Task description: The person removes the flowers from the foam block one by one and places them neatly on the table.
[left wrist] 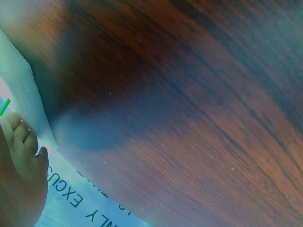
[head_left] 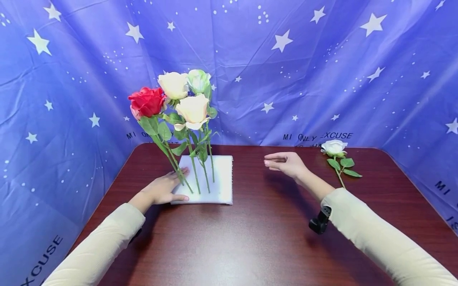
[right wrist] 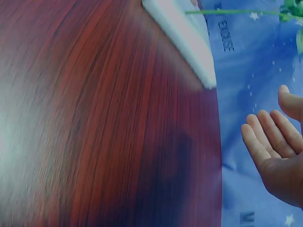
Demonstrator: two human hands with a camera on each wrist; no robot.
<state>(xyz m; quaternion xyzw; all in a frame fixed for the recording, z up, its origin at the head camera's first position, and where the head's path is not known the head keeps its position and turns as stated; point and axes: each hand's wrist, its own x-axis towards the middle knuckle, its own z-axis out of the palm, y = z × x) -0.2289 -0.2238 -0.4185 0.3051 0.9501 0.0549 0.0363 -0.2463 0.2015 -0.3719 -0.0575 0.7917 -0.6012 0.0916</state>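
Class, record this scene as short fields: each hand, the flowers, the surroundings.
Left hand: resting on block's left part
Right hand: fingers extended, holding nothing
Standing in block: red rose, two cream roses, pale green rose
Apart from block: white rose, right side of table
Backdrop: blue, white stars

There on the table (head_left: 250,246) lay the foam block (head_left: 223,190), roses (head_left: 193,109) stood in it, the left hand (head_left: 166,188) rested at its left side, the right hand (head_left: 290,163) was to its right, the loose rose (head_left: 334,147) lay farther right, the curtain (head_left: 247,87) hung behind it.
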